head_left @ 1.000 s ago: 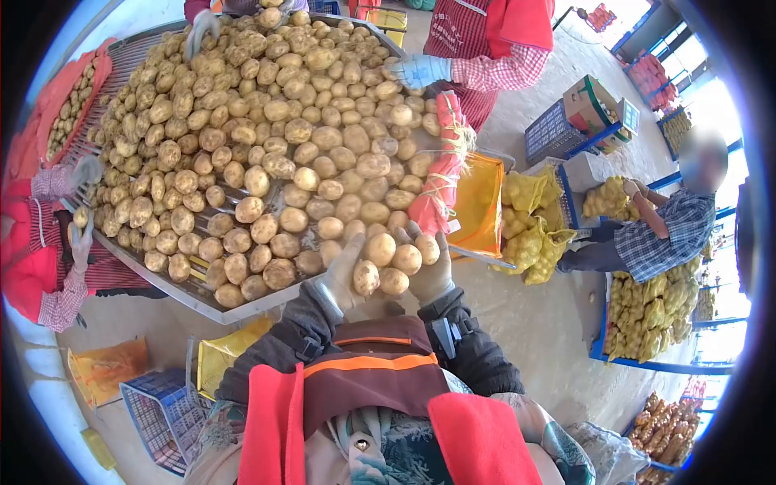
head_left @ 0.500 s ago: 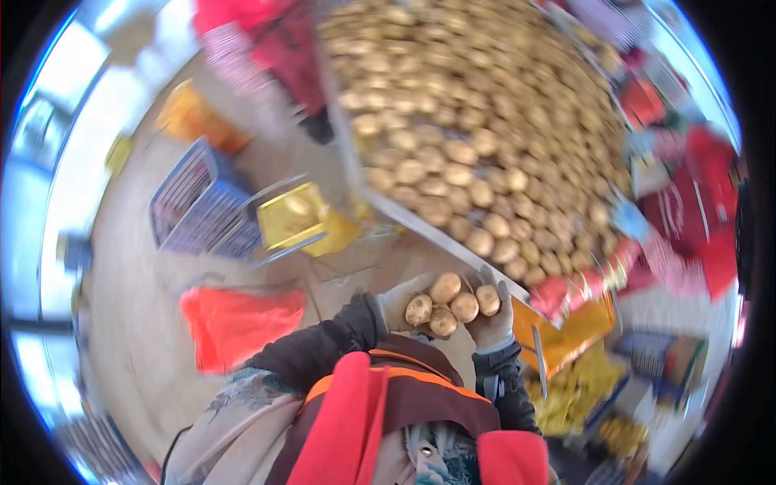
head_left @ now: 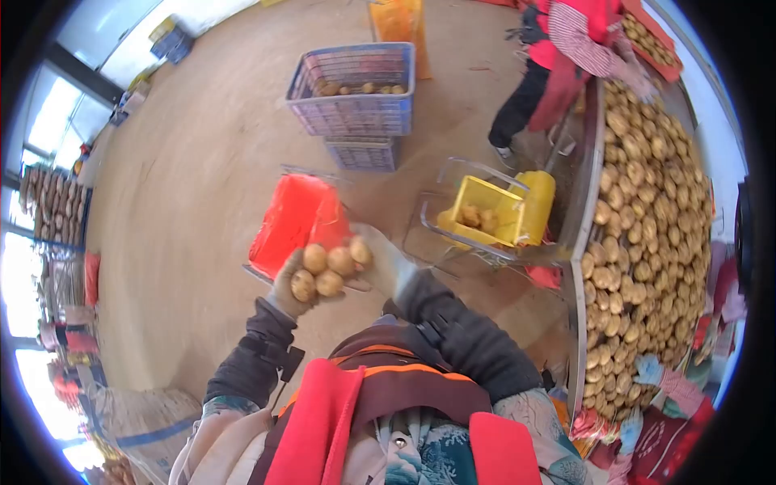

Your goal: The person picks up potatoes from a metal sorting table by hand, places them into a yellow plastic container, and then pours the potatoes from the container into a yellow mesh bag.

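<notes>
Several potatoes are cradled together between my two gloved hands. My left hand is curled around the left and lower side of the group. My right hand is at the right side, its fingers partly hidden behind the potatoes. Just beyond my hands, a red mesh bag hangs open on a metal stand, partly covered by the potatoes and my left hand.
A table edge borders a large potato heap on the right. A yellow bag on a frame holds potatoes. Beyond stand stacked blue crates and an orange bag. Co-workers are at the table; a sack lies lower left.
The view has swung left, away from the table, so the heap now lies at the right. The potatoes, still between both hands, are now at the red bag.
</notes>
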A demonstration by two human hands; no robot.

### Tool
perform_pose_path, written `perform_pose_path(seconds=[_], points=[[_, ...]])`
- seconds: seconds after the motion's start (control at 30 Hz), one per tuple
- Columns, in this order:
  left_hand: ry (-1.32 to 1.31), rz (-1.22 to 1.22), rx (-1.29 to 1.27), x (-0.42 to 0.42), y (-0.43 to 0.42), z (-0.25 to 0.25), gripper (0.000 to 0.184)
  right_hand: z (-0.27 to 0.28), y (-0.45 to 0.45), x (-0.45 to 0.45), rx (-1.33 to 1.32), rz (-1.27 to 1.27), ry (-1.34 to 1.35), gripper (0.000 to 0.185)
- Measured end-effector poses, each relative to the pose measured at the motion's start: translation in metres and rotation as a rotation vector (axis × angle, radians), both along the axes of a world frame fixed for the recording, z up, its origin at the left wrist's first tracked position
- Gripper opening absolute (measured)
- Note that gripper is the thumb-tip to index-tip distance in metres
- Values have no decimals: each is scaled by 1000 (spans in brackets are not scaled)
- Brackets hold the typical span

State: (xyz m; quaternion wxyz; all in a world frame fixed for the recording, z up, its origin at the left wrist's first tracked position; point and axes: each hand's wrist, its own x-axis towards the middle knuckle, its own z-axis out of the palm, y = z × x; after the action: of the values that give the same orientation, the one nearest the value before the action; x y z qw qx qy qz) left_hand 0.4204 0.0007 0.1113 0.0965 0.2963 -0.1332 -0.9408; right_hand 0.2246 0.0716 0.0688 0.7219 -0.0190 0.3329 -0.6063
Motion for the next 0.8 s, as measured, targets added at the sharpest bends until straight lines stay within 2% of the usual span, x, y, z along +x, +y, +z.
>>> perform_pose_path(seconds=[0.03, 0.07, 0.1, 0.13, 0.2, 0.27, 0.3, 0.33, 0.37, 0.4, 0.47, 0.5, 0.57, 0.6, 0.7, 0.8], points=[[-20, 104, -42, 15, -19, -5, 71, 6, -27, 10, 6, 22, -4, 48], [-42, 205, -82, 29, -36, -11, 71, 10, -48, 18, 52, 116, 117, 53], [-87, 217, -120, 41, -53, -16, 65, 10, -62, 25, 95, 207, 237, 57], [-114, 258, -135, 49, -68, -26, 64, -7, -72, 30, 102, 219, 233, 57], [-136, 290, -142, 59, -90, -53, 63, -50, -83, 29, 91, 211, 791, 43], [-486, 568, -94, 53, -105, -82, 63, -57, -33, 13, -39, 121, 860, 48], [-477, 544, -86, 46, -107, -88, 63, -49, -7, -1, 93, 153, 761, 44], [-683, 498, -257, 39, -106, -93, 66, -41, 20, -14, 223, 177, 656, 39], [-881, 440, -439, 31, -105, -98, 69, -62, 52, -26, 289, 122, 605, 34], [-867, 409, -443, 31, -111, -123, 69, -82, 88, -40, 319, 119, 627, 29], [-1199, -149, -1177, 35, -125, -185, 70, -67, 151, -63, 535, 69, 634, 29], [-1186, -165, -1184, 26, -127, -188, 70, -75, 184, -69, 691, -58, 608, 28], [-1264, -93, -1205, 10, -133, -194, 68, -75, 249, -81, 764, -188, 679, 28], [-938, 66, -863, 6, -140, -205, 72, -80, 284, -83, 774, -299, 648, 27], [-887, -59, -731, 6, -136, -200, 77, -79, 352, -71, 882, -447, 582, 26], [-781, -234, -554, -12, -136, -188, 85, -102, 411, -32, 1028, -584, 534, 20]])
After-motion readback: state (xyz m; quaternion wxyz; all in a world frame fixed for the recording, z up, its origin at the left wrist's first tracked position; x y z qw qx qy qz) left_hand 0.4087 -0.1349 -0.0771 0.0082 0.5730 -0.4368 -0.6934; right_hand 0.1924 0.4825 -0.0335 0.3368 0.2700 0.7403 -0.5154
